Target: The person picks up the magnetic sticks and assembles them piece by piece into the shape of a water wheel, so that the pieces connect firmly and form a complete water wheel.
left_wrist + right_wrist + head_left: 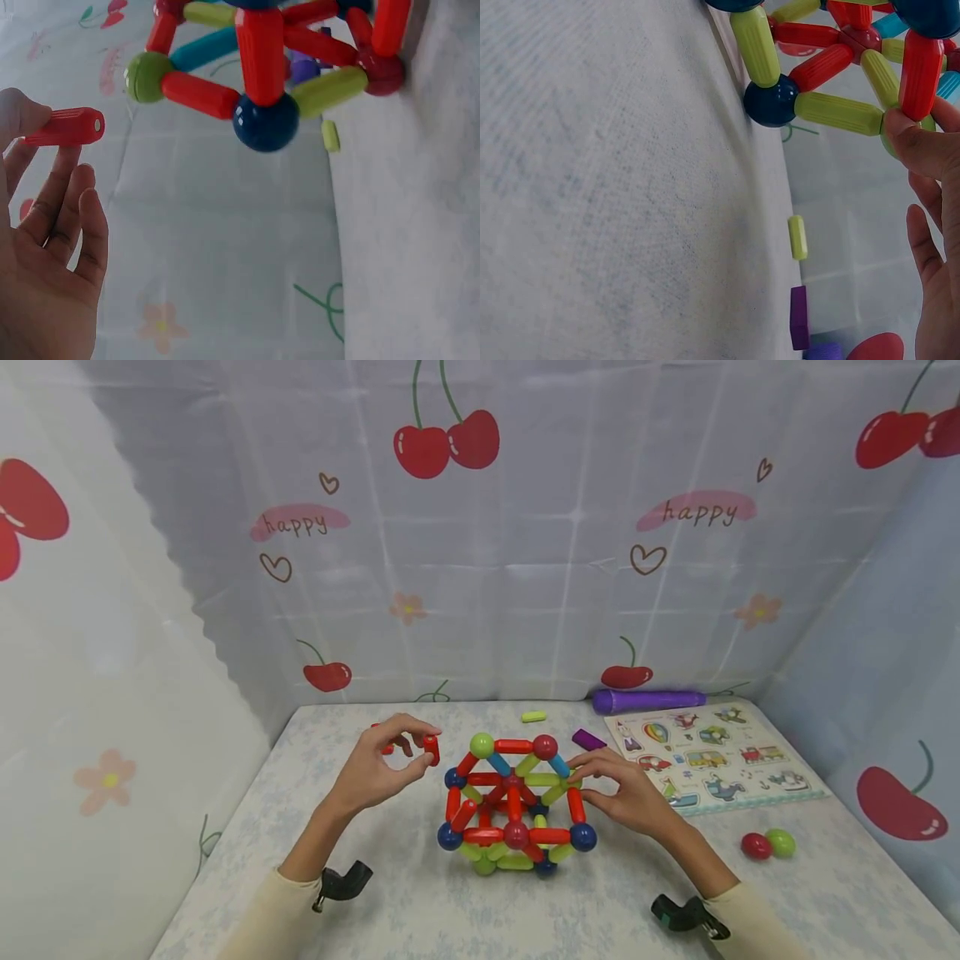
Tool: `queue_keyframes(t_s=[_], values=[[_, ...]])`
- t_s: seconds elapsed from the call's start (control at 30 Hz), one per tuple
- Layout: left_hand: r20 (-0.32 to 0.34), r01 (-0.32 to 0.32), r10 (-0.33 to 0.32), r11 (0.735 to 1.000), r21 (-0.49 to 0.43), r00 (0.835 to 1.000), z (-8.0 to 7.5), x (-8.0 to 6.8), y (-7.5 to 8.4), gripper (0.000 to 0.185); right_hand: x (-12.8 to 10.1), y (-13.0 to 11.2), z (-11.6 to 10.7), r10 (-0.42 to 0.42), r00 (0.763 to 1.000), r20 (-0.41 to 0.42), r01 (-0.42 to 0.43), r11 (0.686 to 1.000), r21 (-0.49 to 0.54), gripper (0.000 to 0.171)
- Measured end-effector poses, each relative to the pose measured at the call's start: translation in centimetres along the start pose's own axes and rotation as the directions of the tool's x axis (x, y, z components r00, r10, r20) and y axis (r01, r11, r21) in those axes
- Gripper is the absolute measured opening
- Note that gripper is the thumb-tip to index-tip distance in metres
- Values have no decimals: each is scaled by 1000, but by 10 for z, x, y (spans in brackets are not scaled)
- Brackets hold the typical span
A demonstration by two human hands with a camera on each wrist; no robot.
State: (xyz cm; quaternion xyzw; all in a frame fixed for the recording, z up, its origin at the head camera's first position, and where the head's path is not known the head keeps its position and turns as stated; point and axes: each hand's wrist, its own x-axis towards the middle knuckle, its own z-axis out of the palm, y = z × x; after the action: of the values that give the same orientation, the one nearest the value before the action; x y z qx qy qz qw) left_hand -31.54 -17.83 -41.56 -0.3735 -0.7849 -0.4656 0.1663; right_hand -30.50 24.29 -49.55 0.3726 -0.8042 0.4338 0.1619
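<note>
A red magnetic rod (431, 750) is pinched between thumb and fingertips of my left hand (382, 768), up and to the left of the built frame. In the left wrist view the rod (66, 127) shows a small pale dot on its end, and the other fingers are spread loosely. The frame (516, 835) of red, green and blue rods joined by balls stands mid-table, one red rod jutting toward me from its left front ball. At its right side my right hand (622, 785) holds a green ball (891, 142) between thumb and fingers.
Behind the left hand lies another red piece (387, 748). A green rod (534, 717), purple block (588, 740) and purple tube (648, 701) lie toward the back. At right are a picture board (720, 760), a red ball (756, 846) and a green ball (781, 842). Curtains enclose the table.
</note>
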Motion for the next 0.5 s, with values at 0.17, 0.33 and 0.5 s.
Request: queue_keyframes(t_s=[0.17, 0.33, 0.5], values=[[9, -56, 56, 998, -42, 998, 14, 2, 24, 34, -1, 1, 1, -2, 1000, -1, 2, 1000, 0, 46], [60, -84, 87, 995, -49, 994, 30, 1, 39, 32, -1, 2, 1, 5, 1000, 0, -5, 1000, 4, 48], [131, -46, 51, 998, -45, 990, 44, -1, 43, 26, -1, 1, 0, -2, 1000, -3, 2, 1000, -5, 47]])
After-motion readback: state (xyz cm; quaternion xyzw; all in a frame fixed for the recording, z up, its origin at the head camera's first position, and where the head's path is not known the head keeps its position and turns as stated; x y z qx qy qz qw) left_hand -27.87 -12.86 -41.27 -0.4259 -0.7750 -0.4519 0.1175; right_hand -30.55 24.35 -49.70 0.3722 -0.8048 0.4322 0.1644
